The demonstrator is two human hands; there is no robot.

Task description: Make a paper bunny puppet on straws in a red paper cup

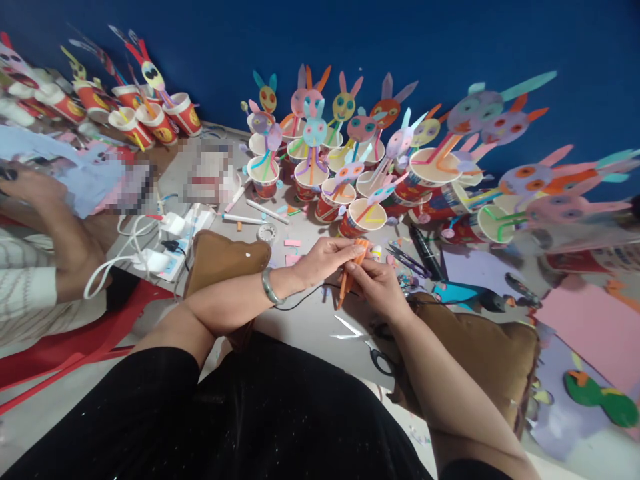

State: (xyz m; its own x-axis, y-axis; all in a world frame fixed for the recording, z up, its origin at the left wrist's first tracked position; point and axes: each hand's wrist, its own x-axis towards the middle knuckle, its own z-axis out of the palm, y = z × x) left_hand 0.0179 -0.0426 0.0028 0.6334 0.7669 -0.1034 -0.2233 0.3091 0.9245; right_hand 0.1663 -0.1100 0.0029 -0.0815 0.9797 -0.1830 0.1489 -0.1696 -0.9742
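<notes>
Between both hands, over the near part of the table, is a piece of folded orange paper (pixel 344 288) with strips hanging below the fingers. My left hand (pixel 325 259), a bangle on its wrist, pinches the upper part. Closed on the same paper from the other side is my right hand (pixel 379 285). Fingers hide much of its shape. Just below lie open scissors (pixel 367 343) with black handles. Beyond the hands stands a paper cup (pixel 363 219) with a paper rabbit figure in it.
Several paper cups with rabbit figures (pixel 315 130) line the blue wall. A tape roll (pixel 267 232), markers (pixel 267 211), a power strip (pixel 187 237) and brown cushions (pixel 475 353) surround the work spot. Pink paper (pixel 593 327) lies right. Another person's arm (pixel 55 213) is at left.
</notes>
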